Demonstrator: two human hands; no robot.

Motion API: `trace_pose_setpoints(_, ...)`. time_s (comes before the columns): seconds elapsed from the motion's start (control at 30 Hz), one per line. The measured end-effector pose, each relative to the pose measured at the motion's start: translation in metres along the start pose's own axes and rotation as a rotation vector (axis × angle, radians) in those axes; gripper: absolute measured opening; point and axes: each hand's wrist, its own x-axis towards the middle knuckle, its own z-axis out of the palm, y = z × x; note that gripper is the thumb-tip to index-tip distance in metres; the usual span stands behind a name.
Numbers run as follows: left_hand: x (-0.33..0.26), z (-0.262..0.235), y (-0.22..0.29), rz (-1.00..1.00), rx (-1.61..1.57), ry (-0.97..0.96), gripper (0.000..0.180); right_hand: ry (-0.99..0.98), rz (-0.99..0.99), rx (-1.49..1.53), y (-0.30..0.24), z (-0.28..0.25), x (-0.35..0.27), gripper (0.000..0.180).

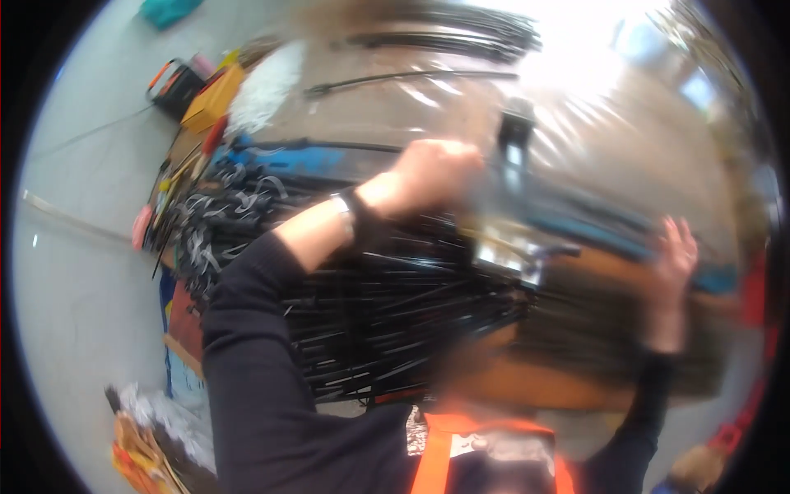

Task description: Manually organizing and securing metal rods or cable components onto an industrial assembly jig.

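My left hand [440, 170], with a dark band at the wrist, is closed above a large heap of thin black rods [395, 276]. Blur hides what its fingers hold, if anything. Just right of it stands a blurred metal fixture [514, 148] with a dark top, and a shiny metal block [499, 249] sits below that. A black rod [341, 146] lies along a blue strip [309, 159] and reaches toward my left hand. Farther right, my right hand [676, 251] is raised with its fingers apart, smeared by motion, near the end of a blue rail [609, 235].
Clear plastic sheeting [609, 123] covers the brown table, with more black rods [461, 33] at the far side. Grey and black loose ends [218, 218] stick out at the heap's left. A dark bundle [617, 321] rests on an orange-brown board [527, 383]. A yellow box [212, 99] stands far left.
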Motion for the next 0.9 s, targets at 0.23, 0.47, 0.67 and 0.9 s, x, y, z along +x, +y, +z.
trace_pose_setpoints(0.23,0.005,0.016,-0.003,-0.122,-0.017,0.028,0.015,-0.085,-0.035,0.306,-0.107,-0.005,-0.024,0.029)
trace_pose_setpoints(0.47,0.01,0.017,0.004,-0.183,0.061,-0.029,0.015,-0.067,-0.018,0.341,-0.137,-0.024,-0.011,0.032)
trace_pose_setpoints(0.67,0.005,0.015,0.004,-0.192,0.039,-0.038,0.015,-0.113,0.031,0.421,-0.158,-0.007,0.0,0.034)
trace_pose_setpoints(0.9,0.002,0.015,0.001,-0.178,0.066,-0.011,0.014,-0.181,0.143,0.657,-0.17,0.005,0.006,0.03)
